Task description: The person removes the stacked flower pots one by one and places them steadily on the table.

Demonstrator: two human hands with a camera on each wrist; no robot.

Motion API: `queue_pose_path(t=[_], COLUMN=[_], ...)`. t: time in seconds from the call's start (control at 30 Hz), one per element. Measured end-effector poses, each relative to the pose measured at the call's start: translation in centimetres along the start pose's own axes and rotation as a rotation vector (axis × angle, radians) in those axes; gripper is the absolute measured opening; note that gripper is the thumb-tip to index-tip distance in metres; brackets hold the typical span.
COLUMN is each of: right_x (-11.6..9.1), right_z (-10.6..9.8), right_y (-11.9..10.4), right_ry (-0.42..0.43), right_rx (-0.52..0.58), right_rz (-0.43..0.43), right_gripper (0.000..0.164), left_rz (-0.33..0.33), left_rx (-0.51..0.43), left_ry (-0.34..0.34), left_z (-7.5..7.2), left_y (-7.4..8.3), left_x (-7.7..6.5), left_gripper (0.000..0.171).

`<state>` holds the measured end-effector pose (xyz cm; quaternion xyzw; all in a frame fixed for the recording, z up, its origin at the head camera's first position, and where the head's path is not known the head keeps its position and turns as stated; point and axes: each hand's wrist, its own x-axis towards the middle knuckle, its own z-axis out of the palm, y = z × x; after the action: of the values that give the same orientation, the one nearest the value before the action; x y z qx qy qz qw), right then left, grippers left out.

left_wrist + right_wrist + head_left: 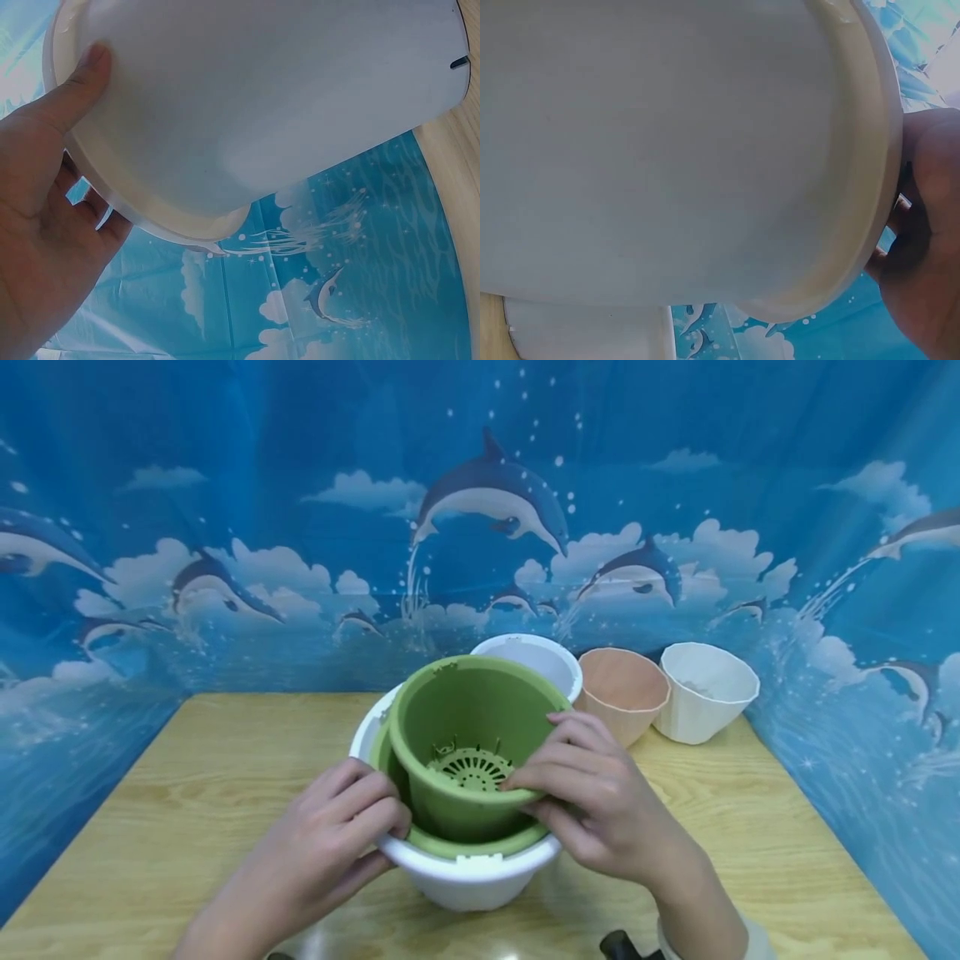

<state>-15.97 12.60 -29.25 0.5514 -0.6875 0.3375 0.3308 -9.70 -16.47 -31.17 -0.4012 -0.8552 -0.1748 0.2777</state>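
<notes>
Near the table's middle stands a white pot (472, 889) with a green pot (465, 846) seated in it. A smaller-looking green pot (480, 710), with a slotted bottom, sits tilted inside that one, its rim raised above the others. My left hand (330, 835) grips the white pot's rim at the left; in the left wrist view its thumb (94, 67) lies on the outer wall. At the right, my right hand (592, 793) pinches the upper green pot's rim, fingers inside and thumb outside. The white wall (667, 150) fills most of the right wrist view.
Behind the nested pots are another white pot (536, 660), a peach faceted pot (626, 685) and a white faceted pot (697, 693), the last at the back right. A blue dolphin curtain (315, 527) encloses the wooden table (240, 760). A dark object (622, 946) shows at the front edge.
</notes>
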Motion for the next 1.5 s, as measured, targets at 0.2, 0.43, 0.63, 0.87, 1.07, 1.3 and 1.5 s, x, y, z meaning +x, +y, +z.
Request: queue_pose_path(t=[0.2,0.43,0.63,0.87,1.07,1.3,1.5], right_x=[-0.04,0.02,0.03,0.12,0.02,0.02,0.18], right_z=[0.03,-0.07,-0.11,-0.24,-0.48,-0.68,-0.69], right_y=[-0.03,0.02,0.04,0.04,-0.01,-0.04,-0.07], right_ry=[0.026,0.036,0.043,0.049,0.064,0.076,0.102], right_rx=[0.004,0.003,-0.001,-0.003,-0.006,-0.009,-0.013], right_rz=[-0.001,-0.001,0.007,0.007,0.012,0.015,0.008], right_gripper=[0.015,0.014,0.017,0.018,0.012,0.015,0.014], left_rz=[0.010,-0.025,-0.022,-0.009,0.029,0.015,0.023], left_rx=[-0.005,-0.022,-0.022,-0.010,0.011,0.007,0.011], left_ry=[0.010,-0.016,-0.019,0.002,0.025,0.023,0.041], left_z=[0.02,-0.05,-0.01,-0.04,0.09,0.09,0.12], left_y=[0.06,0.15,0.11,0.07,0.00,0.10,0.11], left_x=[0.07,-0.04,0.05,0.10,0.15,0.01,0.12], left_gripper=[0.017,0.016,0.020,0.016,0.017,0.016,0.014])
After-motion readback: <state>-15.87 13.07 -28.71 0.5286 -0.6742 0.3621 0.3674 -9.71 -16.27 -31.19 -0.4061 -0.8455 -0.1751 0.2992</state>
